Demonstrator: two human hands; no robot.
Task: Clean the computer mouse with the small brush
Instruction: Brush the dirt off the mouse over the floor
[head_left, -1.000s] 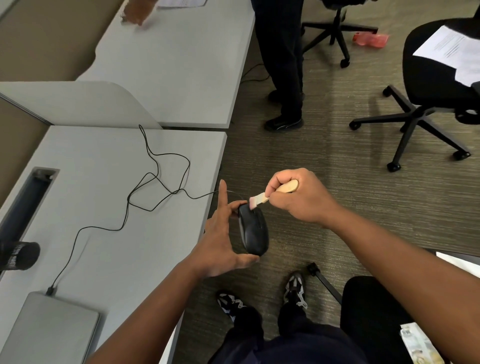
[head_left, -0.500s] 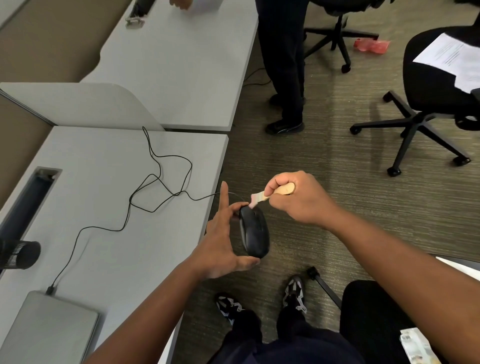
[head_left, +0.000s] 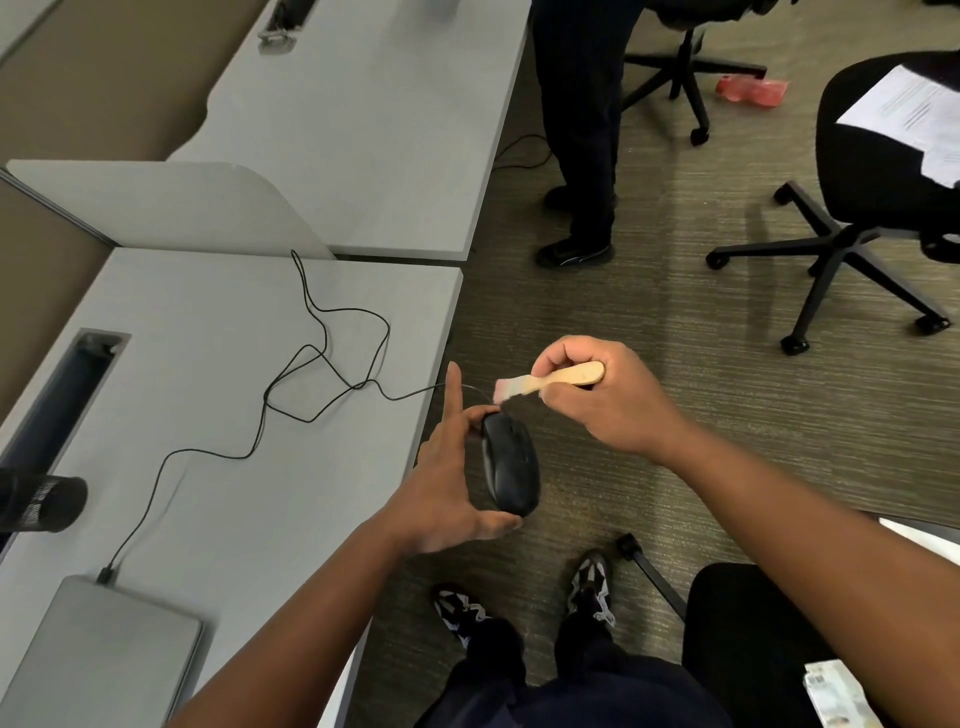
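Note:
A black wired computer mouse (head_left: 509, 467) hangs in the air just off the desk's right edge, held on edge between the thumb and fingers of my left hand (head_left: 447, 478), whose index finger points up. My right hand (head_left: 602, 400) grips a small wooden brush (head_left: 550, 382) by its handle. The pale bristles point left and sit a little above the mouse's front end, apart from it. The mouse's thin black cable (head_left: 322, 374) loops across the grey desk (head_left: 208, 415) to a closed laptop (head_left: 98, 660).
A black cylinder (head_left: 41, 504) lies at the desk's left edge beside a cable slot (head_left: 67, 395). A person's legs (head_left: 582, 130) stand ahead on the carpet. An office chair with papers (head_left: 893, 156) is at right, another black seat (head_left: 753, 639) at lower right.
My right hand has lifted the brush slightly up and away from the mouse's front end. My left hand and the mouse have stayed where they were.

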